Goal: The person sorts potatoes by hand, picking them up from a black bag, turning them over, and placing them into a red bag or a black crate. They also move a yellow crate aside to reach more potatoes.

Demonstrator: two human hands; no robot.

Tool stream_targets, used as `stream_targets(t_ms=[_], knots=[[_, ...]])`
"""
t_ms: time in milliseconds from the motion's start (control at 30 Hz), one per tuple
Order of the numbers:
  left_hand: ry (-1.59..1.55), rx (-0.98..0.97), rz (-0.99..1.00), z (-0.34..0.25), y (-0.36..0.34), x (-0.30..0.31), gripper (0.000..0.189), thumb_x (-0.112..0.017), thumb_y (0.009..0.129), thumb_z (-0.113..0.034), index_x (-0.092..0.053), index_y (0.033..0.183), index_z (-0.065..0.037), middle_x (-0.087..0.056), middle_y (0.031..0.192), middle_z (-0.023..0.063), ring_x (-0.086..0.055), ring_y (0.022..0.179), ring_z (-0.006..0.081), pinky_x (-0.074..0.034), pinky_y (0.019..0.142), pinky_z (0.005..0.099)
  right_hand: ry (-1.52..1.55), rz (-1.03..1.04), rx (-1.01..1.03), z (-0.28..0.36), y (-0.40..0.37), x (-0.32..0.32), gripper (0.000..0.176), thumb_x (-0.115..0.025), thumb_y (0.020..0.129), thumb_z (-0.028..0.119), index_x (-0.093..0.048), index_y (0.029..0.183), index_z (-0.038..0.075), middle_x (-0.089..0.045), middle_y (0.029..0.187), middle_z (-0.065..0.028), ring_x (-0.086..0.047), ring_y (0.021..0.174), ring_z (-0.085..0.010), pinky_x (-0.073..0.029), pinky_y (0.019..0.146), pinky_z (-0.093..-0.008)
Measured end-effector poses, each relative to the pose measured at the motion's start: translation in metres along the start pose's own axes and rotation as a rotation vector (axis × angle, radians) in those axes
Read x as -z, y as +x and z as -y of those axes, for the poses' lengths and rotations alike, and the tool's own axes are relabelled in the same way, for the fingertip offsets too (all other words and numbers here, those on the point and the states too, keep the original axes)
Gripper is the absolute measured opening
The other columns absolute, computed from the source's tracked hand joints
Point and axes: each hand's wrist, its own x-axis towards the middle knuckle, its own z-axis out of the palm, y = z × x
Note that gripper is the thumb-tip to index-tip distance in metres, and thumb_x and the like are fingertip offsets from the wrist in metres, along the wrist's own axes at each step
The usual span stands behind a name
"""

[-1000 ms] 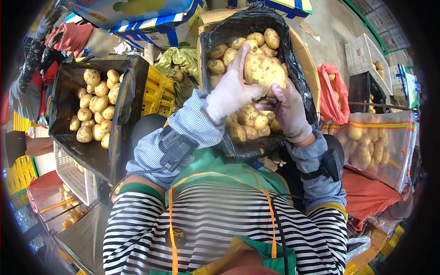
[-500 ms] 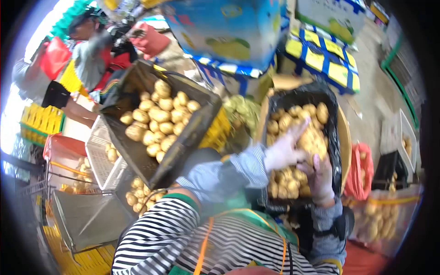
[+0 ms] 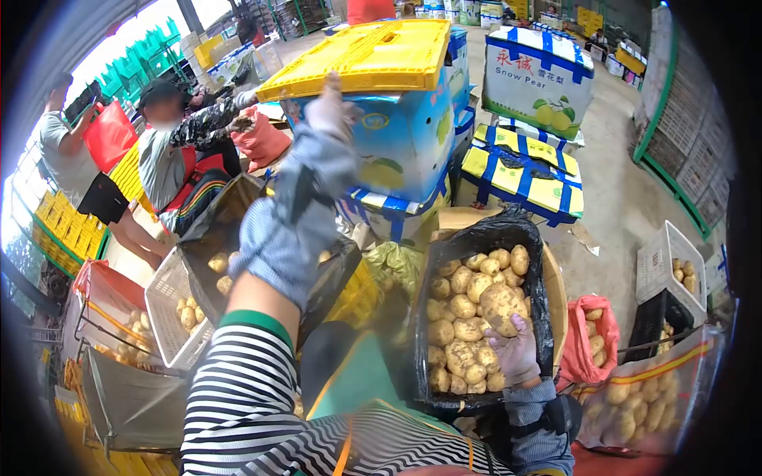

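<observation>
My left hand [image 3: 329, 111], in a pale glove, is raised in front of a blue carton [image 3: 397, 139], close to the yellow crate [image 3: 369, 55] on top of it. Its fingers are apart, one points up, and nothing shows in them. In my gloved right hand [image 3: 516, 349] is a large, knobbly potato [image 3: 503, 308], gripped at its lower edge. That potato is over many smaller potatoes [image 3: 464, 357] in a box lined with black plastic [image 3: 541, 278]. My left forearm partly hides a dark-lined crate [image 3: 210, 214] holding more potatoes.
Stacked cartons [image 3: 528, 170] stand beyond the box. To the right are a red bag of potatoes [image 3: 591, 341] and a white crate [image 3: 667, 258]. A white basket [image 3: 171, 317] is at left. A seated person [image 3: 171, 155] and a standing person [image 3: 67, 151] are farther left.
My left hand has left the large potato and moved up and left to the blue carton. My right hand stays at the potato. The view has tilted up, showing the yellow crate and more background.
</observation>
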Motion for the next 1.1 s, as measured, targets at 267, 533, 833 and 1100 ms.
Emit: stream_targets(t_ms=[267, 533, 833, 1100], knots=[[0.110, 0.137, -0.315, -0.035, 0.079, -0.021, 0.059, -0.071, 0.087, -0.029, -0.043, 0.136, -0.013, -0.059, 0.118, 0.0177, -0.061, 0.089, 0.0371, -0.048, 0.071, 0.0563, 0.172, -0.019, -0.023, 0.020, 0.006, 0.001, 0.033, -0.059, 0.095, 0.032, -0.057, 0.118, 0.009, -0.067, 0.102, -0.0088, -0.068, 0.078, -0.0263, -0.053, 0.061, -0.0312], [-0.162, 0.243, -0.029, -0.026, 0.081, -0.084, 0.049, -0.059, 0.092, -0.025, -0.044, 0.137, -0.010, -0.057, 0.135, 0.0174, -0.060, 0.116, 0.0382, -0.049, 0.096, 0.0564, 0.189, -0.005, -0.088, 0.028, 0.008, 0.003, 0.041, -0.063, 0.090, 0.039, -0.056, 0.123, 0.015, -0.068, 0.104, -0.0075, -0.068, 0.082, -0.0263, -0.056, 0.062, -0.0304], [-0.069, 0.228, 0.141, -0.020, 0.000, -0.146, 0.045, -0.054, 0.090, -0.021, -0.049, 0.132, -0.006, -0.060, 0.130, 0.0175, -0.062, 0.114, 0.0352, -0.052, 0.097, 0.0531, 0.384, 0.021, -0.059, 0.051, 0.009, 0.008, 0.037, -0.059, 0.092, 0.041, -0.060, 0.120, 0.017, -0.069, 0.105, -0.0032, -0.069, 0.084, -0.0232, -0.059, 0.063, -0.0284], [0.059, 0.050, 0.292, -0.061, -0.069, -0.153, 0.034, -0.067, 0.081, -0.010, -0.056, 0.106, 0.011, -0.070, 0.093, 0.0206, -0.072, 0.080, 0.0348, -0.061, 0.070, 0.0450, 0.566, 0.168, 0.070, 0.048, 0.006, 0.005, 0.043, -0.059, 0.091, 0.038, -0.059, 0.127, 0.015, -0.069, 0.112, -0.0042, -0.067, 0.091, -0.0196, -0.059, 0.067, -0.0272]])
